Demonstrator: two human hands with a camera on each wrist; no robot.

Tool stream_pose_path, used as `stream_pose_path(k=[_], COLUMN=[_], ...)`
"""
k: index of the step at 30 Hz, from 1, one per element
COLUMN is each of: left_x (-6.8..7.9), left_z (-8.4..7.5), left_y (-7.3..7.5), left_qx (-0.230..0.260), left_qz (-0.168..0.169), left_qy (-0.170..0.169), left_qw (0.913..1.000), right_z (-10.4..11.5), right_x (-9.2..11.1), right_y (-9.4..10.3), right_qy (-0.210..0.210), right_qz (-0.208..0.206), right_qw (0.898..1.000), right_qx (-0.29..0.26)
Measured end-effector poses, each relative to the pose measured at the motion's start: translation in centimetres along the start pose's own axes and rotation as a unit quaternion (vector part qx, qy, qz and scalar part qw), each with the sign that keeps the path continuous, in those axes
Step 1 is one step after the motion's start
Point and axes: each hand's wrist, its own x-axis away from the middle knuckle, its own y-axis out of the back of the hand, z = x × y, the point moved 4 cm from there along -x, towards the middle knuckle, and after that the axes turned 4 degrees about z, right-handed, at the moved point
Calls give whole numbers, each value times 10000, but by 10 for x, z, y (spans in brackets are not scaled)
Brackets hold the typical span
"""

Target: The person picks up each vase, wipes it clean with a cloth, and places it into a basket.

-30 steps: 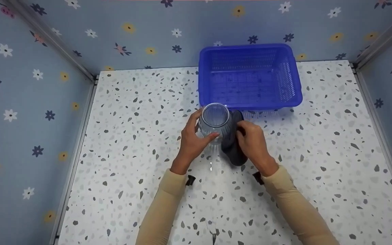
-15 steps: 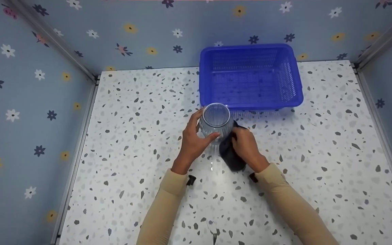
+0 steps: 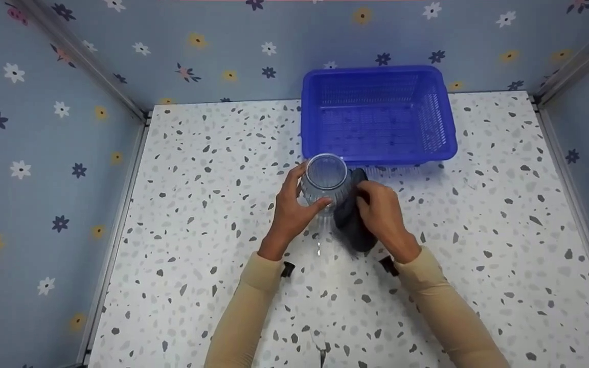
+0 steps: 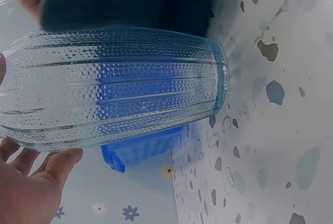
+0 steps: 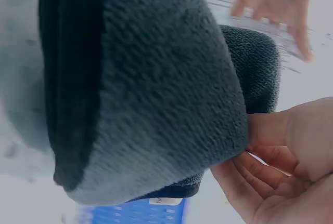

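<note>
A clear ribbed glass vase [image 3: 339,193] stands upright on the table, its mouth facing up. My left hand [image 3: 292,213] grips it from the left, thumb on the near side. The left wrist view shows the dimpled glass of the vase [image 4: 156,91] and its base at the tabletop. With my right hand [image 3: 382,212] I pinch a dark grey folded cloth [image 3: 355,229] between thumb and fingers. That cloth lies along the right side of the vase. Up close in the right wrist view, the cloth [image 5: 166,78] looks fuzzy and carries a small white tag [image 5: 165,201].
Just behind the vase sits a blue plastic basket [image 3: 376,128] with slotted sides and nothing inside. The white speckled table [image 3: 212,204] is bordered by flower-patterned walls [image 3: 253,51] at the back and both sides.
My right hand and the cloth slid left and toward me along the vase, then came back right and away from me. The left hand and vase stay nearly in place.
</note>
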Motion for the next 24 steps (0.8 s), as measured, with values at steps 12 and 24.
stream_pose_path(k=[12,24], left_x=[-1,-1], left_z=[1,1], left_y=[1,1], left_qx=[-71,-143], left_qz=[7,-51], left_qy=[-14,-138], left_qw=[10000,9998], right_z=[42,45], right_x=[-2,0], right_y=[27,22], right_qy=[626,812], right_qz=[-801,-893], right_qw=[9941,9927], right_qx=[-389,22])
